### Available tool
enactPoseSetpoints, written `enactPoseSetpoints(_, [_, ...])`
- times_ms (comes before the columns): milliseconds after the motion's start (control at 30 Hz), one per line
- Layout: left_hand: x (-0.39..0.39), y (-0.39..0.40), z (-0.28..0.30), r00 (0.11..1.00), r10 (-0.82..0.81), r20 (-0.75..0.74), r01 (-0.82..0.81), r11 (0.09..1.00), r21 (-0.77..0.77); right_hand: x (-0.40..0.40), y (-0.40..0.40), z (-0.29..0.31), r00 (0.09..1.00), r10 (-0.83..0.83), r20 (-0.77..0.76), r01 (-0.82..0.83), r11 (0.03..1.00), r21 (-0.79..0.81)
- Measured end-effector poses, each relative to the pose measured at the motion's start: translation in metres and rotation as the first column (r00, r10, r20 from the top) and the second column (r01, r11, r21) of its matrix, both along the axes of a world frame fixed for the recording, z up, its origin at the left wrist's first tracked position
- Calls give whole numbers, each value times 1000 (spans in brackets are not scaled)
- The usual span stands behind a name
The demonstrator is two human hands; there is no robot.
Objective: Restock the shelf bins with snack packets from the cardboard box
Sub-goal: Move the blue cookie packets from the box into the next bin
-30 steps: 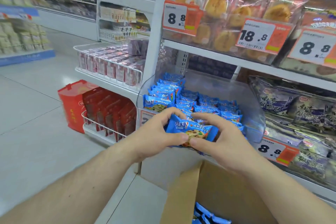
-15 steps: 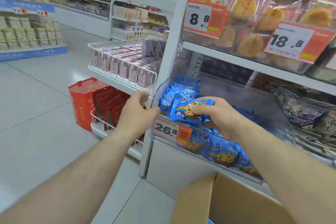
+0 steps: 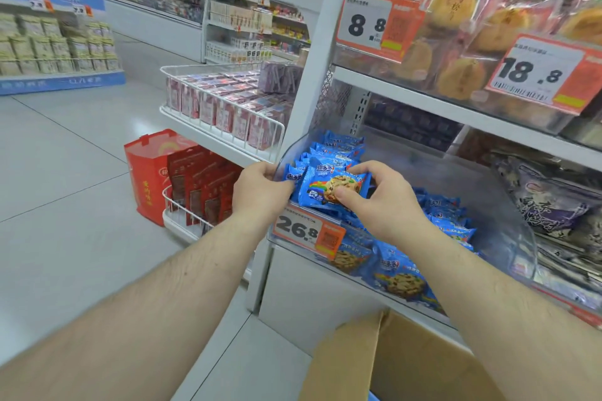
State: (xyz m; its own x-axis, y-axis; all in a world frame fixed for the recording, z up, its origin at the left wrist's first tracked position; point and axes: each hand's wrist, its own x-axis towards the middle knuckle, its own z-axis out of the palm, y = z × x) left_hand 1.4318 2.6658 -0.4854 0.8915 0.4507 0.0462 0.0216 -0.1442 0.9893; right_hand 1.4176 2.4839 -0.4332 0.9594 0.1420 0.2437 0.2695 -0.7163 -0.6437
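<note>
My right hand pinches a blue cookie packet between thumb and fingers, holding it upright at the front left of the clear plastic shelf bin. My left hand grips the bin's left front corner, its fingers against a standing blue packet. A row of upright blue packets lines the bin's left side, and more lie flat along its front and right. The open cardboard box sits below my arms at the bottom edge, with a sliver of blue showing inside.
An orange 26.8 price tag hangs on the bin's front. Bagged pastries fill the shelf above. Dark purple snack bags sit in the bin to the right. A wire rack with pink packs and red bags stands left, beside tiled aisle floor.
My left hand let go of the packet and moved to the bin's left corner. My right hand carried the packet up into the bin and turned it upright.
</note>
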Motion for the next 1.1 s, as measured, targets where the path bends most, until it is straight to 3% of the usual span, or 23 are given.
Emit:
enactPoseSetpoints(300, [-18, -2, 4, 986, -145, 83, 159, 968, -196, -10, 18, 5, 967, 28, 253, 59, 943, -329])
enactPoseSetpoints(567, [-21, -2, -1, 968, -215, 131, 239, 950, -203, -17, 23, -2, 998, 55, 24, -47, 960, -276])
enactPoseSetpoints(700, [-21, -3, -3, 953, -221, 205, 254, 956, -148, -14, 9, 2, 998, 28, -48, -30, 998, -47])
enactPoseSetpoints(800, [-21, -4, -2, 923, -248, 293, 246, 968, 42, -12, 5, 0, 999, 33, 30, -28, 989, -143])
enactPoseSetpoints(900, [-21, -4, -3, 922, -295, 253, 250, 949, 193, -11, 10, -5, 998, 38, 48, -30, 988, -154])
enactPoseSetpoints(1000, [-22, -2, -3, 930, -280, 240, 221, 944, 246, -7, 16, -5, 998, 64, -4, -64, 987, -149])
enactPoseSetpoints(1100, [-22, -2, -1, 939, -268, 214, 216, 947, 237, 1, 13, 0, 993, 55, -108, -57, 998, -17])
